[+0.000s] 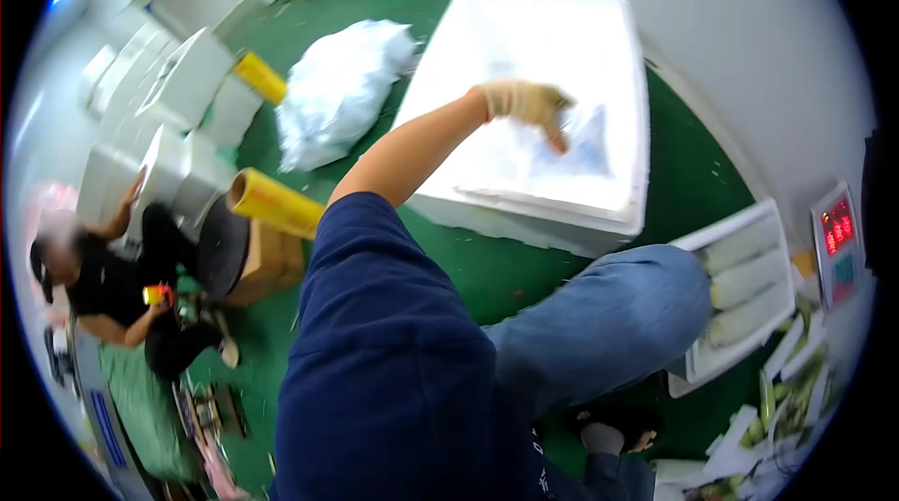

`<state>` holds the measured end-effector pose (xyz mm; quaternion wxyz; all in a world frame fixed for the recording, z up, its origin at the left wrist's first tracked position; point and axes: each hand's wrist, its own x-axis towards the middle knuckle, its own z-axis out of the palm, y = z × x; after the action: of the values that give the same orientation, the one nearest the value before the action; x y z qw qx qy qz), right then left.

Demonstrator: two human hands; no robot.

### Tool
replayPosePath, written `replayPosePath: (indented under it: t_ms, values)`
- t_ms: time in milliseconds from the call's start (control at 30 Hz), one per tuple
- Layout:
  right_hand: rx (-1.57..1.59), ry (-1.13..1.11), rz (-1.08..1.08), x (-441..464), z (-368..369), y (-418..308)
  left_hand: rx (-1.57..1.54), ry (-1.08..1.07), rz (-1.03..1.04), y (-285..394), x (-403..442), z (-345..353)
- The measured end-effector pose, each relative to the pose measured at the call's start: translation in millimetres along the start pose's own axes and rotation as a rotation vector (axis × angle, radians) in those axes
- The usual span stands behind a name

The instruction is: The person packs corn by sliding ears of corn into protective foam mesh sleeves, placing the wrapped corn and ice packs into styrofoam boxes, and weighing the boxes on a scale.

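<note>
My left hand [529,106], in a pale fabric glove with a bare fingertip showing, reaches over the large white foam box [449,184]. Its thumb and fingers look apart, slightly blurred, and I make out nothing held in them. Just below the fingers, a bluish, clear plastic-like patch [582,147] lies inside the box; glare hides its details, and whether the hand touches it I cannot tell. My right hand is out of view.
By my knee, a white crate [779,253] holds several pale wrapped items [740,286] near a red-lit scale [835,229]. Leafy scraps [782,398] lie at lower right. Left are a stuffed white bag [342,89], yellow rolls [276,204], stacked foam boxes [187,80] and a seated co-worker [108,281].
</note>
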<state>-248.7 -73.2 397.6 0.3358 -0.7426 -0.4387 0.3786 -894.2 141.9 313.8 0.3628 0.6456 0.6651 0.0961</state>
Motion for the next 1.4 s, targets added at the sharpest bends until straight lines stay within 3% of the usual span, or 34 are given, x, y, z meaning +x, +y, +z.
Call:
replayPosePath:
  t_ms: [67, 100, 133, 233, 300, 367, 400, 433, 467, 533, 600, 667, 733, 767, 900, 1000, 1067, 1133, 1267, 1300, 1333, 1400]
  values:
    - [-0.163, -0.136, 0.037, 9, 18, -36, 0.007, 0.208, 0.18, 40, -30, -36]
    - [-0.303, -0.201, -0.199, 20, 30, -45, 0.025, 0.289, 0.219, 83, -54, -46]
    - [-0.223, -0.27, -0.442, 54, 31, -22, 0.157, 0.25, 0.279, 125, -61, -55]
    - [-0.29, -0.234, -0.958, 138, 97, -49, 0.438, 0.342, 0.668, 205, -34, -26]
    - [-0.028, -0.277, -0.913, 151, 147, -89, 0.476, 0.114, 0.782, 257, -5, 18]
    - [-0.061, -0.309, -0.682, 270, 140, -12, 0.523, -0.163, 0.878, 296, 38, 78]
    - [-0.117, -0.342, -0.651, 264, 146, 2, 0.545, -0.206, 1.076, 306, 87, 126]
    - [-0.176, -0.375, -0.622, 260, 151, 16, 0.698, -0.294, 1.003, 315, 102, 158]
    - [-0.066, -0.423, -0.56, 236, 161, 26, 0.671, -0.36, 1.084, 313, 130, 194]
    - [-0.146, -0.451, -0.493, 218, 166, 53, 0.892, -0.131, 1.221, 303, 131, 237]
    - [-0.269, -0.555, -0.354, 223, 168, 79, 0.831, -0.147, 1.094, 286, 132, 258]
    - [-0.176, -0.497, -0.407, 213, 175, 72, 0.689, -0.241, 0.942, 279, 136, 273]
    - [-0.334, -0.4, -0.485, 234, 172, 86, 0.596, -0.28, 0.841, 275, 142, 280]
    - [-0.408, -0.238, -0.515, 208, 183, 63, 0.55, -0.292, 0.798, 273, 145, 281]
    - [-0.482, -0.433, -0.685, 228, 200, 57, 0.401, -0.341, 0.681, 266, 157, 290]
    - [-0.602, -0.437, -0.719, 227, 205, 57, 0.313, -0.363, 0.608, 253, 166, 295]
    - [-0.655, -0.447, -0.712, 227, 209, 53, 0.347, -0.299, 0.557, 243, 153, 283]
    - [-0.488, -0.416, -0.656, 214, 220, 39, 0.464, -0.187, 0.48, 234, 143, 274]
    - [-0.61, -0.417, -0.831, 223, 236, 33, 0.66, -0.051, 0.504, 217, 153, 288]
    - [-0.571, -0.413, -0.856, 224, 248, 33, 0.586, -0.035, 0.349, 205, 164, 301]
    - [-0.55, -0.374, -0.864, 228, 256, 33, 0.512, -0.025, 0.232, 208, 178, 313]
    - [-0.634, -0.201, -0.895, 230, 269, 40, 0.721, 0.002, 0.245, 217, 157, 309]
